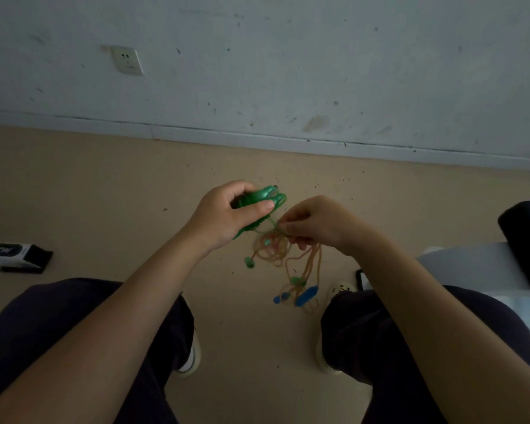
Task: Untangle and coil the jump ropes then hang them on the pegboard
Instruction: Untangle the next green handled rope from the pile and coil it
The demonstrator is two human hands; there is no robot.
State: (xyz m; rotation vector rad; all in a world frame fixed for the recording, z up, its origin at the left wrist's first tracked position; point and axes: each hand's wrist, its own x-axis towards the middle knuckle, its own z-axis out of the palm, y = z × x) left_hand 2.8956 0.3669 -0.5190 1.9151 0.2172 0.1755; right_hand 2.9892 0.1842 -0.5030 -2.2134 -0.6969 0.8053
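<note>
L hand wrapped tight on green handles, R hand pinching tangled cord

Green handles, orange cords, blue handle

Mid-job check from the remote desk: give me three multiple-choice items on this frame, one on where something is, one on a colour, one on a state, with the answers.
1. Where do the blue handles hang?
A. Between the knees, below the right hand
B. On the wall socket
C. In the left hand

2. What colour are the handles gripped by the left hand?
A. Red
B. Green
C. Black

3. What state is the cord in?
A. Neatly coiled
B. Hung on a pegboard
C. Tangled in loose loops

Answers: 1 A, they dangle low on the cord under the right hand; 2 B, green plastic shows between thumb and fingers; 3 C, loops cross in a bunch while the right hand pinches a strand.
</note>
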